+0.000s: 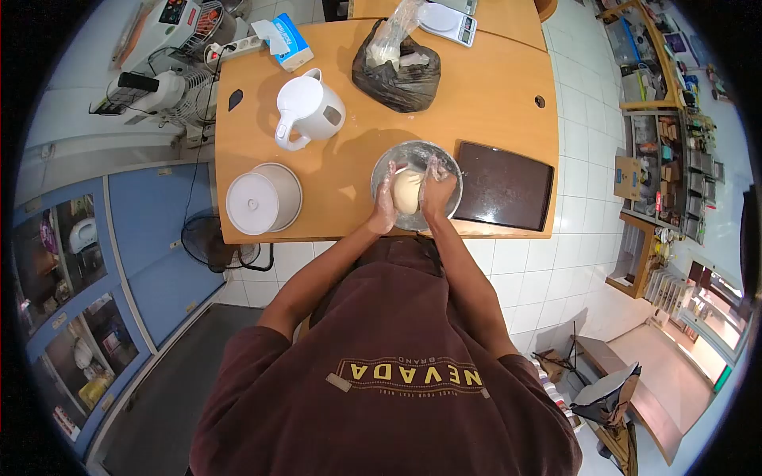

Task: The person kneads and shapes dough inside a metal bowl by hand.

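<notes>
A pale ball of dough (408, 192) sits inside a round metal bowl (414, 148) near the table's front edge. Flour dusts the bowl's inner wall. Along the dough's left side lies my left hand (385, 203), its fingers stretched upward and its palm turned in toward the dough. My right hand (438, 190) is at the dough's right side with fingers curled in, closed against the dough; its fingertips are partly hidden. Both hands carry white flour or dough smears. A dark rectangular tray (505, 187) lies just right of the bowl.
On the wooden table (333, 222) stand a white lidded container (266, 198), a white electric kettle (309, 107) and a blue tissue box (292, 41). Behind the bowl are a black plastic bag (413, 86) and a white kitchen scale (448, 22). A floor fan (218, 242) stands left.
</notes>
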`<state>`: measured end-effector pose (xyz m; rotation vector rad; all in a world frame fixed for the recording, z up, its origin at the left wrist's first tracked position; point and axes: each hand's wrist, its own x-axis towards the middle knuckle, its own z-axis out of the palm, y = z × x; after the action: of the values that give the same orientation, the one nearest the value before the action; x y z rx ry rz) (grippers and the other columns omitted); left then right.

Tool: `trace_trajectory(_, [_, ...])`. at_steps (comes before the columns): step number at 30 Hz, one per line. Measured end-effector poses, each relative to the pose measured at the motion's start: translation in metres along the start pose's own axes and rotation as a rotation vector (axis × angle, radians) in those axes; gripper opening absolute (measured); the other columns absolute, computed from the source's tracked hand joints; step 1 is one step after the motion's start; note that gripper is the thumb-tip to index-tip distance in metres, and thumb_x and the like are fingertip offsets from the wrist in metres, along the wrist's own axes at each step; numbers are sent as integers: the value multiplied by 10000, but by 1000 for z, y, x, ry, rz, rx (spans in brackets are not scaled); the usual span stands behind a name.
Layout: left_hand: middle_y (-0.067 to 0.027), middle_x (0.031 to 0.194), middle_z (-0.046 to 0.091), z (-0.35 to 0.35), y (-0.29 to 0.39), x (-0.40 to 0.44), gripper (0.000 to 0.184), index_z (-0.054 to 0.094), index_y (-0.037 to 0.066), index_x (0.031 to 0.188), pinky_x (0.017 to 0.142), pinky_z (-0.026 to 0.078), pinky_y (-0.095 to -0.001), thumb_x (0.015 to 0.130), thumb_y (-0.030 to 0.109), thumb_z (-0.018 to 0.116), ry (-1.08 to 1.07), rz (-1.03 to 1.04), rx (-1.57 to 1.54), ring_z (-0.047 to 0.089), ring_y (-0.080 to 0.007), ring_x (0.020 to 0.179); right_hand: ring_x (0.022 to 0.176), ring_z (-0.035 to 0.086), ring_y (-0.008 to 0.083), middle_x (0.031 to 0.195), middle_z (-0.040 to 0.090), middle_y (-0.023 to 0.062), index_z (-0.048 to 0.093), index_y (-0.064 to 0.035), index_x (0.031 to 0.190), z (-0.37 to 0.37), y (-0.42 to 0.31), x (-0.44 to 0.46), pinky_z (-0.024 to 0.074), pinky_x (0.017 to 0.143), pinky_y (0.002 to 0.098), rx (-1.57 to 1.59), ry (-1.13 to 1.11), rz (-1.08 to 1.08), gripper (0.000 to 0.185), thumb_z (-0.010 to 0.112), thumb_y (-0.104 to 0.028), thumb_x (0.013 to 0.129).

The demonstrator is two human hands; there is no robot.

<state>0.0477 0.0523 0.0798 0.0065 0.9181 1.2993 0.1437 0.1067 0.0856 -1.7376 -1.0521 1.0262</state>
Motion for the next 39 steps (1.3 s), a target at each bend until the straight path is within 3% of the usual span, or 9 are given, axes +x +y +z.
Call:
trace_trajectory(5, [-78,1168,663,-5,9,2,495,605,104,1238,959,507,-389,1007,518,460,-28,-305,-163,645,-220,1075,655,393,105,622,479,9,624,51,769,2,3,-16,388,586,314,175,-73,-33,381,597,-250,1002])
trace_trajectory(9, [-74,1159,666,-31,-11,17,431,611,90,1220,947,506,-380,994,440,501,58,-235,-114,646,-240,1069,805,552,171,855,612,89,624,17,955,-5,21,-21,452,747,363,-22,-208,-245,293,605,-273,1000])
trace_trajectory(13, [-91,1147,655,-42,-12,21,384,609,47,1173,942,482,-344,983,370,522,24,293,625,629,-230,1071,965,619,254,1076,671,95,647,-27,1132,0,24,-21,475,855,377,272,-215,-50,342,586,-337,1002])
trace_trajectory(16, [-112,1146,628,-33,1,8,365,583,15,1159,964,445,-336,987,328,508,-76,338,902,591,-201,1095,960,643,275,1138,677,104,638,-18,1217,-18,28,-3,493,842,401,398,-514,591,426,580,-378,996])
trace_trajectory(25, [-151,1184,575,-12,-17,10,563,489,9,1285,997,415,-392,1072,481,270,-2,479,693,557,-264,1105,770,652,226,794,703,190,741,61,891,-2,45,-10,504,701,374,-143,12,137,462,598,-370,979])
trace_trajectory(28, [-117,1236,545,-32,-40,28,529,493,48,1302,1052,381,-354,1073,481,293,22,447,608,520,-189,1165,661,645,258,715,694,192,730,72,844,-12,24,-2,479,644,422,-168,1,118,470,595,-356,982])
trace_trajectory(31, [-201,1310,507,-36,-41,33,607,479,-12,1332,1037,384,-384,1064,496,282,-16,343,683,501,-267,1196,594,632,332,654,669,227,699,94,768,-16,31,8,446,603,461,-172,34,1,509,577,-347,992])
trace_trajectory(37, [-185,1368,496,-18,-23,9,648,474,-23,1359,915,495,-415,1053,517,286,235,-120,557,516,-307,1224,702,630,437,770,651,284,646,84,813,-17,6,-2,460,663,479,-340,-7,-170,444,560,-310,998])
trace_trajectory(39, [-190,1356,494,-63,-40,31,594,481,-11,1342,867,517,-406,1048,486,342,137,292,946,532,-315,1213,814,625,457,871,645,295,637,72,899,-14,23,0,470,727,501,-470,-89,-332,391,566,-301,992])
